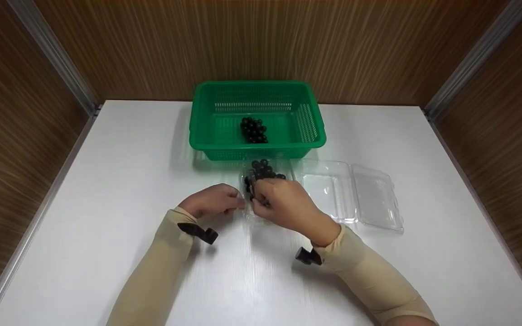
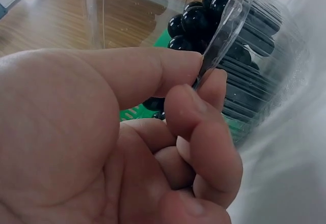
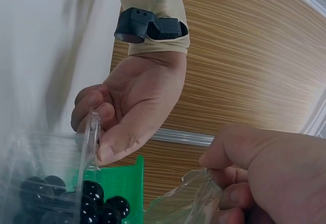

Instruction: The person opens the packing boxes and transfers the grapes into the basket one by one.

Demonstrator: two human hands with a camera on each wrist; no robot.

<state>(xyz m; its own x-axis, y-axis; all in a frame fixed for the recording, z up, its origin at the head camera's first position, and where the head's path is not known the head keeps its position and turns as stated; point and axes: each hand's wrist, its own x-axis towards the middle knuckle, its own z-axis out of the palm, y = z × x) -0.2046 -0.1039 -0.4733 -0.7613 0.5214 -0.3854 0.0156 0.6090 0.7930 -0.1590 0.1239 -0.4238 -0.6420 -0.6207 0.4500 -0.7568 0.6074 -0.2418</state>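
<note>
My left hand (image 1: 213, 199) is at the left side of a clear plastic container (image 2: 257, 56), its thumb and index finger pinching the rim. Black grapes (image 1: 263, 170) fill part of this container, and my right hand (image 1: 288, 203) covers some of them in the head view. In the right wrist view, my right thumb and fingers pinch the edge of a clear plastic lid (image 3: 186, 201), raised near the grapes. Whether that lid joins the container is hidden. Another bunch of grapes (image 1: 254, 130) lies inside the green basket (image 1: 256, 147), just behind.
Right of the grape container, a second clear container (image 1: 329, 194) lies open, its lid (image 1: 376, 197) folded out to the right. Both stand on the white table (image 1: 129, 181). Wood-grain panels (image 1: 261, 40) enclose the table at the back and sides.
</note>
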